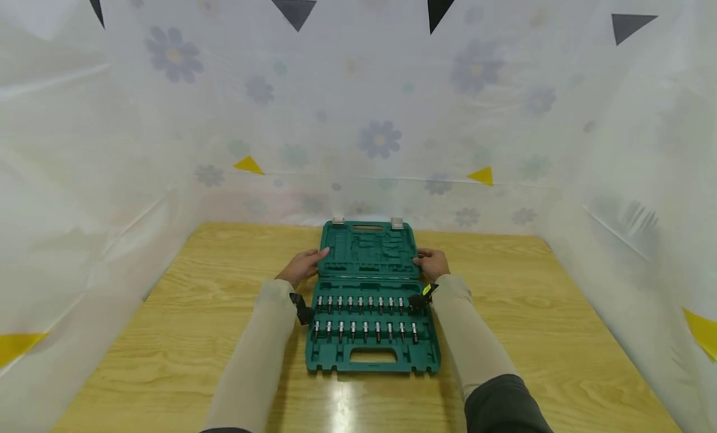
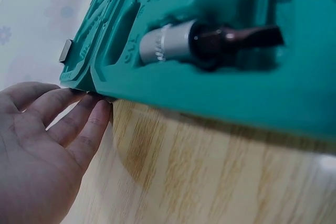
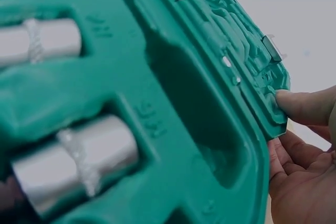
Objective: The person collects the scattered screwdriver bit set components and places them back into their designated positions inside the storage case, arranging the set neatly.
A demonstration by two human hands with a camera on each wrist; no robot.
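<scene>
A green socket bit set case (image 1: 373,358) lies unfolded on the table, its lid (image 1: 370,249) on the far side. Two rows of silver bit sockets (image 1: 353,329) sit in the near half. At the lid's left edge is my left hand (image 1: 302,266), a digit over the rim; in the left wrist view its fingers (image 2: 68,121) reach beneath the case near the hinge. My right hand (image 1: 434,264) pinches the lid's right edge, the thumb (image 3: 307,106) on the inner face and the other fingers beneath. The left thumb's contact is hidden in the left wrist view.
The wooden table (image 1: 532,308) extends on both sides of the case. Two pale latches (image 1: 396,223) stand on the lid's far edge. Behind it hangs a white flowered sheet (image 1: 336,97), with similar sheeting at both sides.
</scene>
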